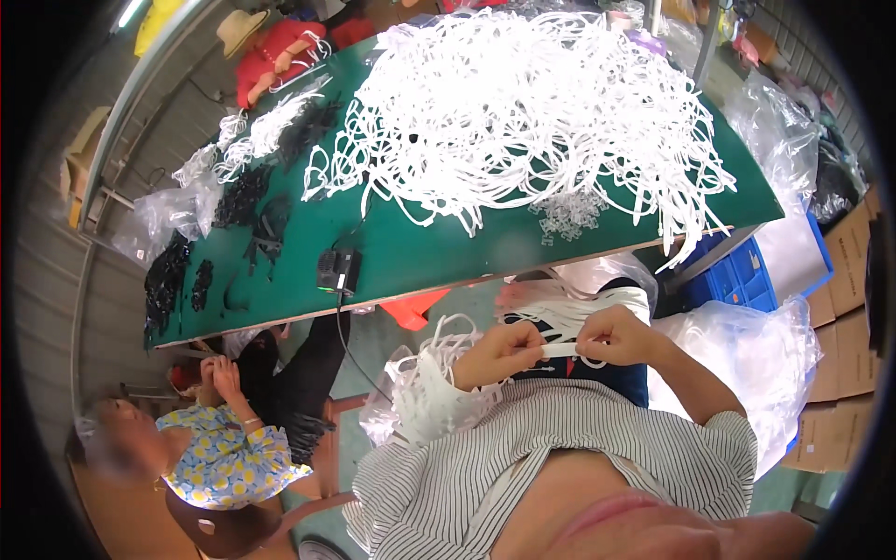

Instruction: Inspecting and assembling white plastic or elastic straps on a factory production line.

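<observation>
A short length of flat white strap (560, 350) is stretched between my two hands above my lap. My left hand (504, 353) pinches one end, fingers curled. My right hand (614, 336) grips the other end in the same way. More white straps (597, 303) lie across my lap just behind the hands. Another bundle of white straps (443, 369) hangs beside my left forearm. On the green table (411, 257) ahead, a large heap of white straps (532, 103) spreads out, some dangling over the near edge. Small clear plastic pieces (569, 217) are piled at the heap's front.
A black box (338, 269) with a cable sits at the table's near edge. Black straps (243, 196) lie at the left. A co-worker (224, 448) sits at my left, another (280, 61) across the table. Blue crates (747, 275), plastic bags (737, 364) and cartons (845, 359) stand at right.
</observation>
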Tool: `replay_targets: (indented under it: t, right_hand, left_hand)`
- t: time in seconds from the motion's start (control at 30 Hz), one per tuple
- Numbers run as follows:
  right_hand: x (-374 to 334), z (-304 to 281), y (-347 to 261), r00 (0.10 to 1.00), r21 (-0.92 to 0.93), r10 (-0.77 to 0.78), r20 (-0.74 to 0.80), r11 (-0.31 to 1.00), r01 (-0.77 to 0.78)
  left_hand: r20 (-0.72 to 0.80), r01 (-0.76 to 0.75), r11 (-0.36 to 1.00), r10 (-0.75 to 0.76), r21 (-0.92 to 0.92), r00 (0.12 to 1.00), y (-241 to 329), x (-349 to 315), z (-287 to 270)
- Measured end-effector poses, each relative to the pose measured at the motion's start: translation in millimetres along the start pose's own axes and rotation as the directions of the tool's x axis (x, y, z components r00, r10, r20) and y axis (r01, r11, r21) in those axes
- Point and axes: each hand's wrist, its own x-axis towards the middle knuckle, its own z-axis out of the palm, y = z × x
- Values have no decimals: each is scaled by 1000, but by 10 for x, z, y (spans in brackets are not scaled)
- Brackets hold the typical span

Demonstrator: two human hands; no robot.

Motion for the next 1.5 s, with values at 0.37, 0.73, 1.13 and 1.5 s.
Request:
replay_targets:
  t: [0.37,0.73,1.13,1.5]
  right_hand:
    - [32,-14,-68,999,161,41,10,986,-42]
    - [35,4,105,968,-139,-248,28,958,249]
    - [325,-370,27,992,340,118,40,932,-124]
    - [341,-295,-7,977,294,202,72,931,-214]
  left_hand:
    - [58,-28,999,27,32,998,24,65,-62]
    - [25,4,992,-7,124,1000,24,68,35]
    - [-94,4,996,-12,-85,996,351,394,-171]
    - [-135,30,992,-47,-120,990,304,363,-152]
